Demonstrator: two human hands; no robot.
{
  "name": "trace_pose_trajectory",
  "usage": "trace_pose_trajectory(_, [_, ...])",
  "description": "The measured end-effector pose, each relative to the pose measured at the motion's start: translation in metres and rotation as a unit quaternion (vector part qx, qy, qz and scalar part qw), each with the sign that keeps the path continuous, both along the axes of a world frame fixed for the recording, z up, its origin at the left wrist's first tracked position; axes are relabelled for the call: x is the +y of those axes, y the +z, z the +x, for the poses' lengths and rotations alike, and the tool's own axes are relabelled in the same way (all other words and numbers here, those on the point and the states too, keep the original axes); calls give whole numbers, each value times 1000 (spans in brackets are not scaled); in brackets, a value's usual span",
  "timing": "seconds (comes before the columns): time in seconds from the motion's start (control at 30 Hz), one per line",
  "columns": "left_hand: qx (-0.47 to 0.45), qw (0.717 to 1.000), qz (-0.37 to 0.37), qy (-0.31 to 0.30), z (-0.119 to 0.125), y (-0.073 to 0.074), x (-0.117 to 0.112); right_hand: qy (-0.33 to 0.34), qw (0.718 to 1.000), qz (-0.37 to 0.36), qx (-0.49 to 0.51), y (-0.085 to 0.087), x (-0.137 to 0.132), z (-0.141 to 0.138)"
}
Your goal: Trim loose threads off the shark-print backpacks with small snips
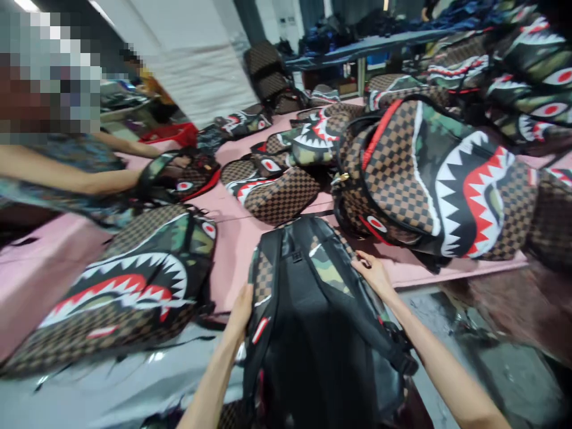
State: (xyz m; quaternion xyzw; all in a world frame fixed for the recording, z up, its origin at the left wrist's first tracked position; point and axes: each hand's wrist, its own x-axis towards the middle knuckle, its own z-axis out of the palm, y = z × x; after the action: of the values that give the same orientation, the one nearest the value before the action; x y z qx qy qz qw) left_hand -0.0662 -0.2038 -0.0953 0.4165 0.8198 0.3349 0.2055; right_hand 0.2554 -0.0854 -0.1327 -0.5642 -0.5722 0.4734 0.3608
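Note:
A backpack (304,333) stands before me with its black back panel and shoulder straps facing me. Its sides carry brown checks and camouflage. My left hand (243,305) grips its left side, with most of the fingers hidden behind the edge. On the upper right edge, my right hand (374,273) is closed on the backpack, thumb and fingers bent. Just to the left lies a shark-mouth backpack (134,280) with checks and red and white teeth. Beyond my right hand sits a larger, bulging shark-mouth backpack (447,179) with red zipper trim.
Several more patterned backpacks (281,193) lie along the pink table (230,250). At the left, a co-worker's arms (89,179) reach to a small dark bag (183,173). Clear plastic (147,381) covers the near side. A white pillar (201,65) rises behind.

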Motion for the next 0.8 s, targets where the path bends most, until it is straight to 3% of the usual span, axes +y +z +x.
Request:
trace_pose_trajectory(0.13, [51,997,18,-47,42,-12,-32,16,1000,6,-18,3,0,-5])
trace_pose_trajectory(0.3, [23,989,-19,-146,105,4,-45,1,1000,3,-14,3,1,-3])
trace_pose_trajectory(0.4, [38,982,-61,-175,120,15,-48,3,1000,5,-30,6,0,-5])
trace_pose_trajectory(0.5, [64,978,-66,-190,107,20,-48,-10,999,2,-44,12,-1,-8])
trace_pose_trajectory(0.63, [29,982,9,-188,59,16,-39,-13,998,3,-62,15,-2,-10])
trace_pose_trajectory(0.73, [2,992,97,-84,12,9,-17,-2,996,8,-89,13,-1,-8])
trace_pose_trajectory(0.8, [10,994,104,11,-18,5,7,-23,990,37,-135,15,1,-8])
